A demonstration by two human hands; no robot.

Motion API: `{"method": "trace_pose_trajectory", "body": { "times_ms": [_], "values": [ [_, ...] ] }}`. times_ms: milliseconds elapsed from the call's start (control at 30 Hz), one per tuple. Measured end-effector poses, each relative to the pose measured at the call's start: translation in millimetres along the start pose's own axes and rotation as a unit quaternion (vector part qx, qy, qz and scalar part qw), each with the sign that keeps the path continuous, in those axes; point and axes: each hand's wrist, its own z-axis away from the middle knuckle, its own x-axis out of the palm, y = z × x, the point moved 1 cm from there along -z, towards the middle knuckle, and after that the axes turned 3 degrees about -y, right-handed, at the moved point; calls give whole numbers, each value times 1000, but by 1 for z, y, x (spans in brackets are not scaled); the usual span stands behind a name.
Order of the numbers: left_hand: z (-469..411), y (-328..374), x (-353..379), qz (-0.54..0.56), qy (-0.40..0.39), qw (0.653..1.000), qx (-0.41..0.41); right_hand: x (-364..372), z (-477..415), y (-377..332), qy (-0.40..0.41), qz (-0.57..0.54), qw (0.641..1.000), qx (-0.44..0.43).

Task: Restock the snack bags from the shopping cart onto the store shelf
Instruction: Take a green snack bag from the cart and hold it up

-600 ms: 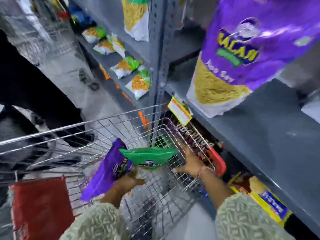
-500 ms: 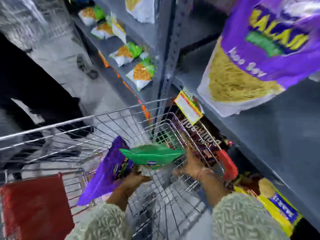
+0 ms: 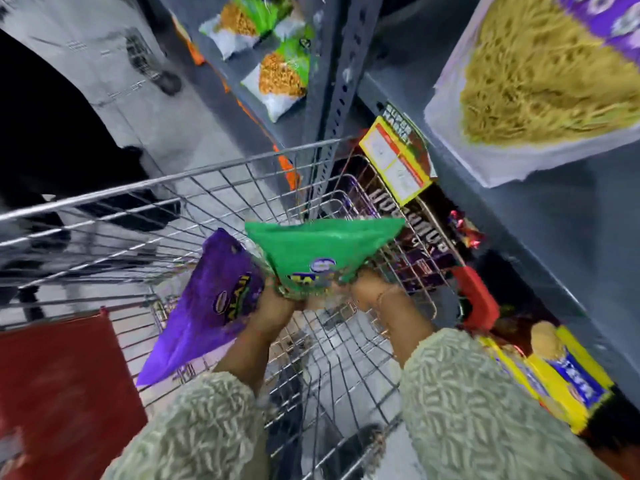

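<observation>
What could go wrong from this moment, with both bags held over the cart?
1. The left hand pinches both the purple bag and the green bag by their lower ends; one may slip back into the cart.
2. The large bag overhangs the shelf edge and could be knocked off.

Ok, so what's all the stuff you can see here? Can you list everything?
cart: 1, silver wire, centre, beside the shelves
green bag: 1, green, over the cart, held by both hands
purple bag: 1, purple, over the cart, against the left hand
big bag: 1, purple and clear with yellow noodles, on the shelf top right
small bags: at least 2, green and white with orange snack, on the far shelf
tag: 1, yellow, on the shelf edge
yellow packs: a few, yellow and blue, low shelf right
shelf: grey metal, right side
red flap: 1, red, cart's near left
left hand: on the green bag
right hand: on the green bag
sleeves: 2, pale fuzzy, bottom
</observation>
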Motion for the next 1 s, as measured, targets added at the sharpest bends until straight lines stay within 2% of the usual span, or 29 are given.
{"method": "trace_pose_trajectory", "body": {
  "times_ms": [167, 233, 367, 500, 633, 733, 833, 933, 1000],
  "values": [
    [46, 6, 0, 16, -28, 999, 27, -10, 50, -6, -43, -137, 990, 0],
    [70, 16, 0, 0, 3, 998, 62, -12, 76, -3, -51, -156, 986, -9],
    [115, 53, 3, 10, 97, 978, 186, -14, 135, -3, -1, -182, 977, -115],
    [163, 102, 18, 27, 77, 950, 301, -23, 199, 3, 71, -264, 934, -229],
    [211, 141, 63, -12, -32, 933, 358, -51, 257, 30, 113, -306, 886, -329],
    [243, 155, 120, -53, -105, 907, 404, -79, 302, 63, 239, -250, 867, -358],
    [258, 154, 182, -93, -214, 872, 430, -104, 341, 106, 323, -245, 838, -366],
    [268, 146, 245, -175, -342, 821, 422, -131, 373, 165, 385, -260, 813, -350],
    [272, 140, 287, -222, -391, 787, 422, -149, 387, 205, 418, -276, 796, -340]
  ]
}}
